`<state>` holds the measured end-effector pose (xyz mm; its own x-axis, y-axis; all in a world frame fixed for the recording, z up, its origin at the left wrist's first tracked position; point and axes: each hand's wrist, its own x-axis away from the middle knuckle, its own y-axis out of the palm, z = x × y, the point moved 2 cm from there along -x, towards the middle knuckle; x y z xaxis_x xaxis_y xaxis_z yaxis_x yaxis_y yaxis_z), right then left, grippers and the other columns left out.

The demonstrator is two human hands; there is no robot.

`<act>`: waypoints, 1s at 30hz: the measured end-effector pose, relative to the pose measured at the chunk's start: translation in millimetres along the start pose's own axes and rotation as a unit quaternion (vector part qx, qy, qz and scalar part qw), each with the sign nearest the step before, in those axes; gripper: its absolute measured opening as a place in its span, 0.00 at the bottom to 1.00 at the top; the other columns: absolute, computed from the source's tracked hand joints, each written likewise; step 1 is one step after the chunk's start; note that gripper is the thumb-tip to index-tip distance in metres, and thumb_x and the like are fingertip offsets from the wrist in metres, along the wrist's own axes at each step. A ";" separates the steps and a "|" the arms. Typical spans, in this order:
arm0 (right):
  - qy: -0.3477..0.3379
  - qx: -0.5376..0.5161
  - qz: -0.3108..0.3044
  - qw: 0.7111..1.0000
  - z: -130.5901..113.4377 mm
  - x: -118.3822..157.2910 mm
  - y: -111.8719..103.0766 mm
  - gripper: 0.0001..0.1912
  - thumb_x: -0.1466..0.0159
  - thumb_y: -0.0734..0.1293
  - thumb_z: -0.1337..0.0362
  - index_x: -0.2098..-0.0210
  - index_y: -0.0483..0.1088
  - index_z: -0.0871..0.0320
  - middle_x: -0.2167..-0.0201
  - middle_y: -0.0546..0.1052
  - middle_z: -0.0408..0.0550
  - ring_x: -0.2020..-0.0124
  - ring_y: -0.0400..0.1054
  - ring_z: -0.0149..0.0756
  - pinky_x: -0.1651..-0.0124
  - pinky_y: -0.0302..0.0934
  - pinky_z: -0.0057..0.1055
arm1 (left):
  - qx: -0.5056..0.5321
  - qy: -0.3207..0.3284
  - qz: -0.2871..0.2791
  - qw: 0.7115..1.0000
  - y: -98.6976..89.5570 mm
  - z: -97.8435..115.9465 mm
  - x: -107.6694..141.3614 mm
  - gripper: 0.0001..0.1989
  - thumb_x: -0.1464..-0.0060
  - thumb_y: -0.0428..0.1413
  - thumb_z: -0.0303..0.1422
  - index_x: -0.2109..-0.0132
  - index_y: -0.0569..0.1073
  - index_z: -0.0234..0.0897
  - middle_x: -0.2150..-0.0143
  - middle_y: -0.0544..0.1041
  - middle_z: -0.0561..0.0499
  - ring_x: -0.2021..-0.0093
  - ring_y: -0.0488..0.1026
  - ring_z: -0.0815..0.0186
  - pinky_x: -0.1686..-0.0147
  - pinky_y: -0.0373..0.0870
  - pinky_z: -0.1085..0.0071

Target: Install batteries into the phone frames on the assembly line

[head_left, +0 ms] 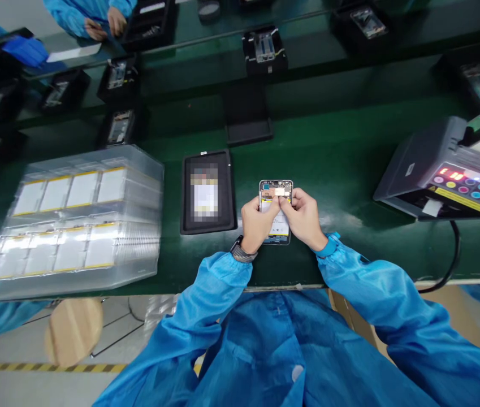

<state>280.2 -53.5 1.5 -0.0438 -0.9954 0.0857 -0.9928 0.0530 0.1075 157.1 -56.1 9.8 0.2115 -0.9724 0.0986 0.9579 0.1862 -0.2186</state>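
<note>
An opened phone (280, 223) lies on the green bench in front of me, its circuit board showing at the top and a white battery with yellow edges below it. My left hand (256, 223) grips the phone's left side, thumb pressed on the battery's upper part. From the right, my right hand (303, 217) closes round the other edge, and its thumb meets the left one near the board. The curled fingers under both hands are partly hidden. Just left of my hands rests a black tray (230, 198) with a blurred-out item inside.
Stacked clear plastic trays (140, 220) of white batteries stand on the left. A grey tape dispenser (418, 164) with lit red digits is on the right. Another black tray (250, 135) lies ahead. Beyond, phones in black trays line the conveyor, and a co-worker's hands (106, 25) show top left.
</note>
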 end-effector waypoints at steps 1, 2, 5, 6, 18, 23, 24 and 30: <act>0.004 -0.005 -0.001 1.000 -0.9 0.2 0.2 0.17 0.41 0.74 0.50 0.67 0.67 0.55 0.73 0.76 0.43 0.74 0.70 0.34 0.73 0.62 0.29 | 0.008 -0.005 -0.004 1.000 0.0 -0.7 -0.6 0.14 0.48 0.63 0.41 0.68 0.78 0.32 0.74 0.75 0.52 0.74 0.67 0.69 0.74 0.61 0.75; 0.009 -0.012 -0.003 1.000 -1.9 0.2 0.4 0.18 0.41 0.74 0.49 0.66 0.68 0.55 0.73 0.77 0.43 0.74 0.70 0.34 0.73 0.63 0.29 | 0.020 -0.010 -0.011 1.000 -0.2 -1.6 -1.7 0.15 0.48 0.63 0.42 0.68 0.77 0.32 0.74 0.75 0.52 0.74 0.67 0.70 0.74 0.61 0.75; 0.032 -0.038 -0.018 0.999 -4.5 -1.1 -0.6 0.22 0.43 0.75 0.45 0.63 0.70 0.55 0.73 0.78 0.44 0.75 0.71 0.35 0.73 0.65 0.31 | 0.079 -0.028 -0.058 0.995 -1.6 -4.4 -6.0 0.19 0.47 0.64 0.46 0.68 0.76 0.32 0.74 0.74 0.52 0.75 0.67 0.70 0.76 0.61 0.75; 0.042 -0.046 -0.020 0.998 -5.1 -1.9 -1.8 0.23 0.43 0.75 0.44 0.63 0.71 0.55 0.73 0.78 0.44 0.75 0.72 0.36 0.73 0.66 0.31 | 0.101 -0.036 -0.080 0.991 -2.0 -5.2 -7.1 0.20 0.47 0.63 0.48 0.68 0.76 0.32 0.74 0.75 0.52 0.75 0.67 0.70 0.76 0.61 0.75; 0.043 -0.010 0.024 0.999 -16.4 -20.1 -25.7 0.26 0.48 0.77 0.42 0.68 0.71 0.57 0.74 0.79 0.45 0.76 0.72 0.35 0.76 0.64 0.28 | 0.205 -0.097 -0.290 0.930 -0.2 -3.5 -2.3 0.31 0.53 0.70 0.43 0.45 0.73 0.34 0.52 0.82 0.41 0.61 0.81 0.58 0.66 0.77 0.69; -0.007 0.092 0.073 0.993 -41.3 0.6 -60.6 0.20 0.42 0.74 0.47 0.66 0.72 0.57 0.77 0.78 0.45 0.78 0.70 0.33 0.74 0.65 0.29 | 0.249 -0.138 -0.246 0.927 -3.8 -5.8 -7.2 0.31 0.55 0.71 0.42 0.48 0.74 0.32 0.51 0.82 0.39 0.58 0.81 0.56 0.62 0.79 0.66; -0.022 0.103 0.101 0.989 -48.5 11.9 -74.6 0.18 0.42 0.74 0.49 0.66 0.73 0.58 0.76 0.78 0.46 0.78 0.71 0.33 0.73 0.67 0.29 | 0.256 -0.142 -0.232 0.928 -4.4 -5.8 -8.3 0.31 0.57 0.72 0.42 0.48 0.75 0.32 0.51 0.82 0.39 0.57 0.81 0.55 0.61 0.79 0.65; -0.104 0.161 0.404 0.894 -86.3 77.8 -177.6 0.15 0.44 0.76 0.55 0.70 0.74 0.60 0.79 0.77 0.47 0.82 0.68 0.31 0.78 0.62 0.27 | 0.278 -0.143 -0.190 0.931 -6.5 -4.1 -11.8 0.30 0.57 0.72 0.41 0.48 0.75 0.32 0.50 0.82 0.39 0.56 0.81 0.54 0.61 0.80 0.64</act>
<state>462.7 -133.4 74.6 -0.7483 -0.6372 -0.1842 -0.6061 0.7697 -0.2005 147.7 -46.4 6.0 -0.1965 -0.9204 0.3379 0.9093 -0.0422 0.4140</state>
